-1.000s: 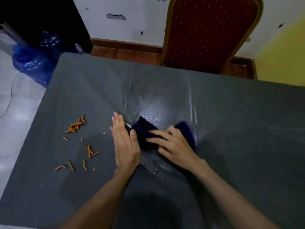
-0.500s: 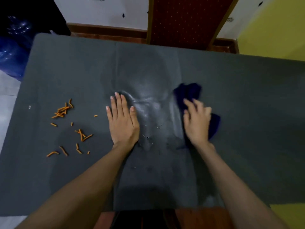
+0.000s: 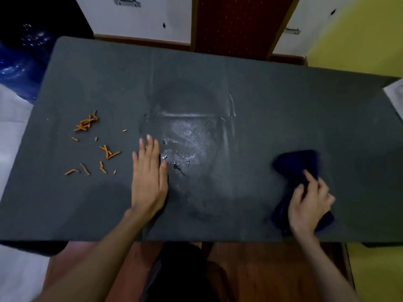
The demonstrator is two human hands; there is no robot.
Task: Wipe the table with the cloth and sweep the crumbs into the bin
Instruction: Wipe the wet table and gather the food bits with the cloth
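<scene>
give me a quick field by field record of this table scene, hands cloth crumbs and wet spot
surface: dark grey table
left hand: flat on the table, fingers straight, holding nothing
right hand: fingers curled on the dark blue cloth, near the table's right front
crumbs: orange sticks scattered on the table to the left of the left hand, untouched
wet patch: shiny smear with droplets at the table's centre, just right of the left hand
bin: not in view
behind table: red chair
</scene>
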